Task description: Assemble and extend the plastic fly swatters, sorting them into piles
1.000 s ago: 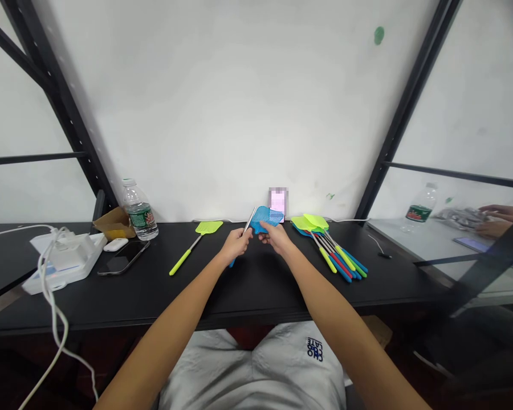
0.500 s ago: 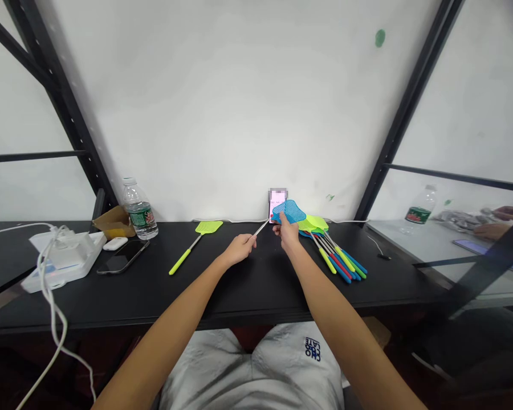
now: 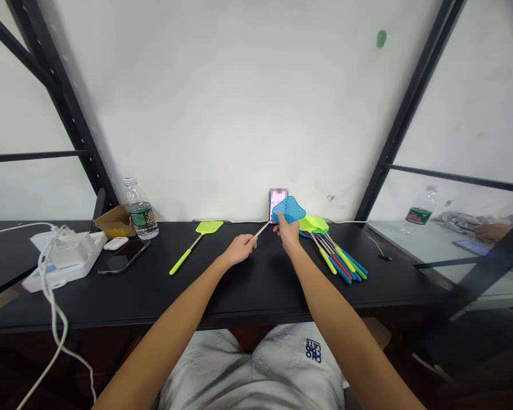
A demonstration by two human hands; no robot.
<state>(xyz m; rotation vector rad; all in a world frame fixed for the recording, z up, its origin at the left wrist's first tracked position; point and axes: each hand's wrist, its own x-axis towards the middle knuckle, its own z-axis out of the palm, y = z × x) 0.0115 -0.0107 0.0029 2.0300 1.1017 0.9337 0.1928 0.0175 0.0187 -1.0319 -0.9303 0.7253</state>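
My left hand (image 3: 240, 249) is closed round the thin metal shaft of a blue fly swatter, whose handle is hidden by the hand. At the other end, my right hand (image 3: 288, 232) pinches the swatter's blue mesh head (image 3: 294, 209), thumb on top. The shaft slants up to the right between my hands; its join to the head is too small to make out. To my right lies a fanned pile of several fly swatters (image 3: 336, 250) with green, blue and red handles. A single lime-green fly swatter (image 3: 192, 249) lies to the left of my left hand.
A lit phone (image 3: 277, 199) leans on the wall behind the blue head. At left are a water bottle (image 3: 141, 213), a cardboard box (image 3: 113, 221), a dark phone (image 3: 123, 257) and a white power strip (image 3: 68, 262) with cables. Another person's hand (image 3: 491, 232) shows at far right.
My right hand has moved right and slightly up with the blue head. The shaft has swung lower, pointing right, and more of it shows between my hands. In the last half second, little differs.
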